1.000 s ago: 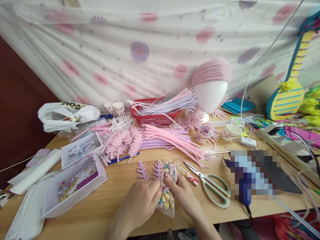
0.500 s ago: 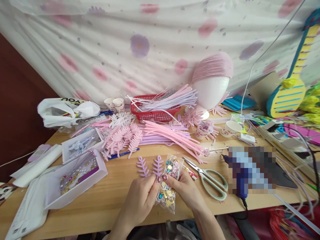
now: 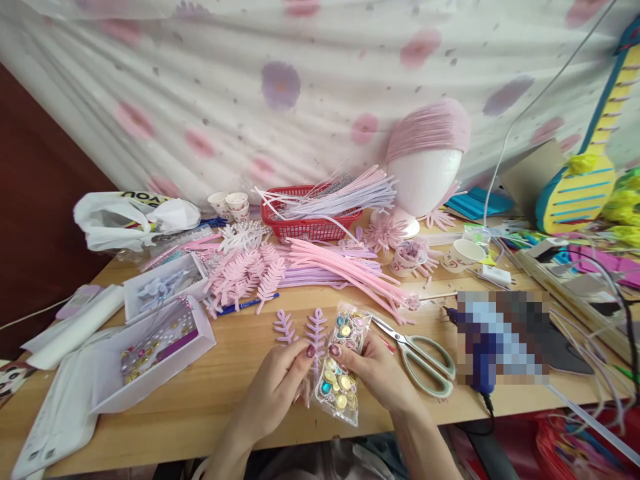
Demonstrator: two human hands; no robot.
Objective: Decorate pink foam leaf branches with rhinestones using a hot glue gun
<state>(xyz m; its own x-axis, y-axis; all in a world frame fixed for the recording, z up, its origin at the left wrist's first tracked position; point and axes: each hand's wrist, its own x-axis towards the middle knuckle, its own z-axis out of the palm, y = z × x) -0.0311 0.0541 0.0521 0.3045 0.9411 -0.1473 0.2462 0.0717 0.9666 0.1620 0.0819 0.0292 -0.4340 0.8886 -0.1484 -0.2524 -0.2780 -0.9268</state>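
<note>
Head view shows both hands working on a small clear bag of gems (image 3: 339, 373) near the front edge of the wooden table (image 3: 210, 407). The left hand (image 3: 277, 390) pinches the bag's left side with closed fingers, and the right hand (image 3: 376, 369) is clamped on its upper right side. The bag looks full (no gem lies loose beside it), so I judge the work is only at its beginning. Two purple leaf shapes (image 3: 300, 327) lie bare just behind, and scissors (image 3: 419, 357) rest at the right.
</note>
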